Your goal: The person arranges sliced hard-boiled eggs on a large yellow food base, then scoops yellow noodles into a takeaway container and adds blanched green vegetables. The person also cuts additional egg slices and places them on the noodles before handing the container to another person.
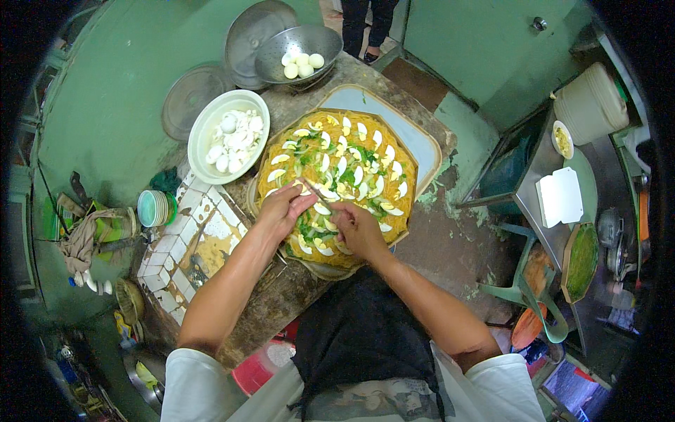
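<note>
Over a large many-sided tray of orange noodles [281, 148], both of my hands work close together. My right hand [360, 228] is closed around a small knife [325, 201], its blade pointing up and left. The fingers of my left hand [281, 209] are pinched on a piece of boiled egg [301, 189] by the knife tip, partly hidden by the fingers. White and yellow egg slices [358, 175] and chopped greens [349, 169] lie over the noodles.
A white bowl [199, 150] of peeled eggs and egg pieces stands left of the tray. Behind it, a metal colander [271, 60] holds several whole eggs. Tiled worktop [169, 246] lies left. A steel counter [545, 176] with a white box [560, 197] stands right. Another person's legs [365, 24] show at the back.
</note>
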Demonstrator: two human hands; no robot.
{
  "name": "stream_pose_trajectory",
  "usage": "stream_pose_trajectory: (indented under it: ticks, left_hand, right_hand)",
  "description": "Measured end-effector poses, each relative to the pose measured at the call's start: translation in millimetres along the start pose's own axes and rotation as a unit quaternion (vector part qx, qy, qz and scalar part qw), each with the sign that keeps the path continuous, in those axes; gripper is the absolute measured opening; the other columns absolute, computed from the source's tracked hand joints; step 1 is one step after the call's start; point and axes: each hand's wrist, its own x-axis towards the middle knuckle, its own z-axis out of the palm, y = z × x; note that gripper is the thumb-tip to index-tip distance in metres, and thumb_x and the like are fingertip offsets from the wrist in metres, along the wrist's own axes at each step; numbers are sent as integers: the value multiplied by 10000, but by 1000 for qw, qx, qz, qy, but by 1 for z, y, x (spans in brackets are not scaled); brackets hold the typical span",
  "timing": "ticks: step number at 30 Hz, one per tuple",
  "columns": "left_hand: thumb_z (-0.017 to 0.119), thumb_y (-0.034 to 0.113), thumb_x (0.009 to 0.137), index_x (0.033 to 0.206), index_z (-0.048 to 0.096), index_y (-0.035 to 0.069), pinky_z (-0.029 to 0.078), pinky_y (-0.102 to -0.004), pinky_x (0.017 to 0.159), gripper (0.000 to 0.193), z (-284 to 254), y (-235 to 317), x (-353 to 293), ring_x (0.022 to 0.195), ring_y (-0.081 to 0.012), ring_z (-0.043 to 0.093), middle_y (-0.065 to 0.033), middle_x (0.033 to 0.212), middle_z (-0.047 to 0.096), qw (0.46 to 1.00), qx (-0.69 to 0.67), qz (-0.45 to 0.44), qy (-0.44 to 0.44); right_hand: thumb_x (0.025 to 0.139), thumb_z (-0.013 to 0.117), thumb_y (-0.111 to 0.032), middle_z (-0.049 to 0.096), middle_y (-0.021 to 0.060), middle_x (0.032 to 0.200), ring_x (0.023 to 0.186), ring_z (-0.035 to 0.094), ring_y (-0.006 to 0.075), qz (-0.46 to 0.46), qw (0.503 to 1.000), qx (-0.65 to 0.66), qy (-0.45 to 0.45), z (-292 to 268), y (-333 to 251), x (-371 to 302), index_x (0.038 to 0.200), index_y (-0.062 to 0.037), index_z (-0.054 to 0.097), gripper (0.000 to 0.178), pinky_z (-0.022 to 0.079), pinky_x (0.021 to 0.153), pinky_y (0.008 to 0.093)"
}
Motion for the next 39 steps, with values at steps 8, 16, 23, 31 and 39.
stream_pose_trajectory:
  ticks: [8, 16, 23, 31, 39]
  left_hand:
    - [420, -20, 947, 1259, 414, -96, 526, -435, 961, 320, -2, 0, -1, 1115, -352, 590, -218, 1186, 561, 999, -20, 28, -32]
    - [436, -47, 927, 1204, 439, -81, 575, -453, 875, 279, 12, 13, 25, 1033, -363, 625, -226, 1111, 590, 997, -51, 12, 50]
    - [415, -44, 936, 1226, 426, -86, 562, -422, 904, 293, 9, 6, 23, 1071, -362, 610, -235, 1159, 569, 998, -44, 53, 13]
    - [423, -52, 934, 1228, 416, -58, 561, -456, 893, 294, 18, 17, 46, 1045, -374, 620, -247, 1145, 547, 997, -73, -14, 20]
    - [512, 17, 934, 1241, 494, -41, 570, -313, 841, 313, 4, 19, -2, 933, -233, 653, -147, 1077, 606, 986, 72, 150, 24]
  right_hand:
    - [934, 536, -162, 656, 92, 916, 681, 622, 180, 0, 1000, 3, -29, 3, -21, -17, 1192, -48, 567, 284, 506, 608, 300]
    - [887, 558, -151, 683, 126, 925, 791, 661, 257, -35, 991, -128, 0, -8, -9, 39, 1128, -59, 611, 264, 526, 730, 359]
    - [930, 571, -139, 578, 17, 762, 584, 532, 96, 23, 995, 84, -54, -5, -25, 24, 1217, -33, 551, 307, 426, 495, 239]
    - [897, 545, -159, 686, 98, 923, 761, 652, 199, -15, 999, -33, -15, -19, -21, 51, 1175, -40, 592, 306, 515, 662, 326]
    - [969, 498, -177, 657, 85, 975, 549, 506, 105, 81, 973, 206, -72, -54, -73, 13, 1269, -11, 500, 343, 380, 438, 216]
